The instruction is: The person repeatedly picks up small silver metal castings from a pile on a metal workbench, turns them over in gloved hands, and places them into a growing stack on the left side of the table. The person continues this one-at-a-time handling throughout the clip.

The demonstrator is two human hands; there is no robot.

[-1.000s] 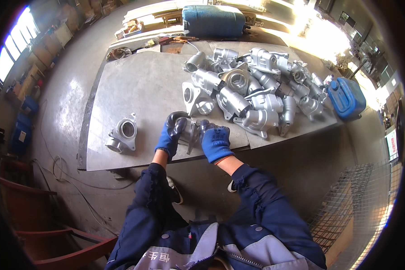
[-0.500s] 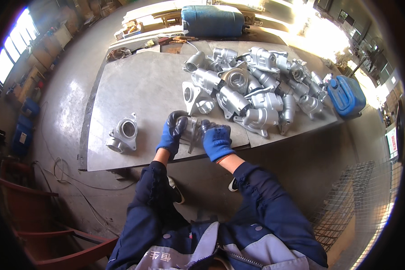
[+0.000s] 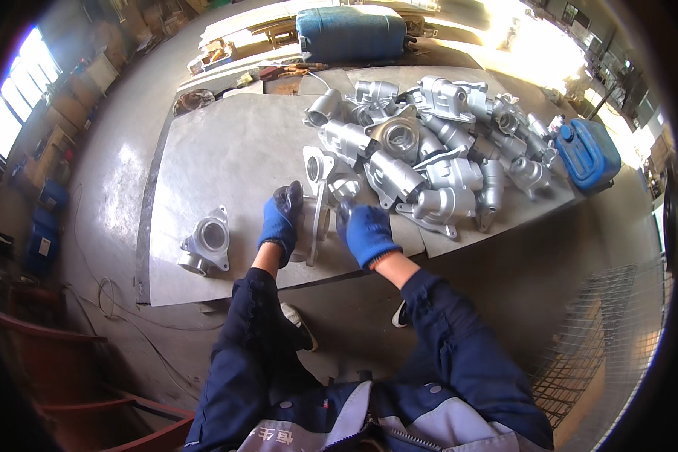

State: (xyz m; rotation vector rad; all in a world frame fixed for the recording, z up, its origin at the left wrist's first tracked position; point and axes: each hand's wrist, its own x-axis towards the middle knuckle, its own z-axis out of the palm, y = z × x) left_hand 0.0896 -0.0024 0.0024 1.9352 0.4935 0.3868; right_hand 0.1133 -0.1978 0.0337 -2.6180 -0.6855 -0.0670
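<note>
My left hand point(image 3: 280, 218), in a blue glove with a dark coated palm, is closed around a silver flanged metal casting point(image 3: 318, 226). The casting is held above the table's near edge, its flange nearly edge-on and a round opening toward the right. Just right of that opening is my right hand point(image 3: 365, 232), gloved alike, with its fingers curled together. Whatever it may hold is hidden. Another flanged casting point(image 3: 209, 237) lies alone on the left of the table. Beyond my hands, one more casting point(image 3: 320, 167) rests at the edge of a pile.
Several silver castings point(image 3: 452, 173) are heaped on the right of the metal-topped table point(image 3: 218, 151). A blue jerrycan point(image 3: 587, 154) stands at the right end, and a large blue drum point(image 3: 350, 34) lies behind. Wire mesh point(image 3: 580, 331) is at lower right, a red frame point(image 3: 120, 403) at lower left.
My right hand has drawn slightly away from the held casting. In my left hand, the casting has turned so that its opening shows toward the right. The whole view has shifted slightly.
</note>
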